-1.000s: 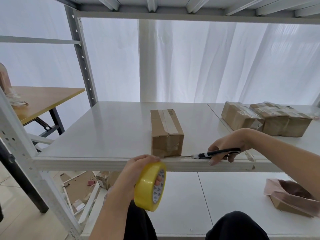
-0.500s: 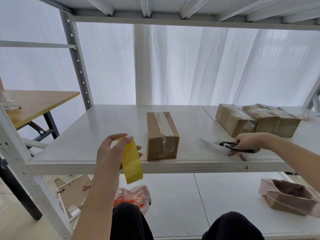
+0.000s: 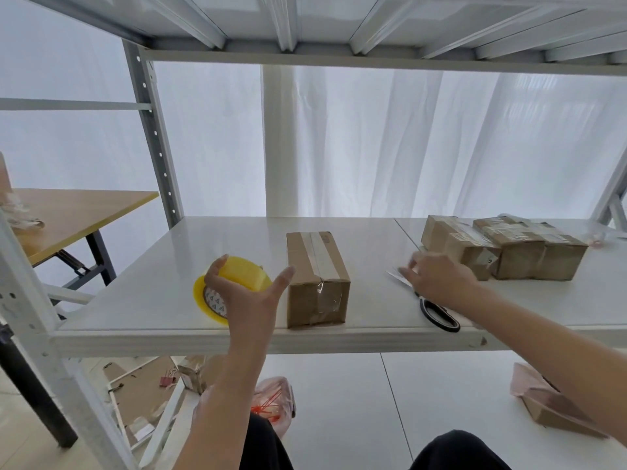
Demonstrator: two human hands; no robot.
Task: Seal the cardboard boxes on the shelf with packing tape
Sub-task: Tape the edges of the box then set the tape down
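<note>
gleaming white shelf before pale curtains

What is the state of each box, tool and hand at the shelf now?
middle box, closed, tape along the top seam and down the front end.
boxes at right, closed, taped.
tape roll, on edge, held by the left hand.
scissors, closed, flat on the shelf.
right hand, open, resting over the scissors' blades.

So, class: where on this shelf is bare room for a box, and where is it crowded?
Bare: left of the tape roll, toward the upright; between the middle box and the scissors. Crowded: right end, by the taped boxes.
</note>
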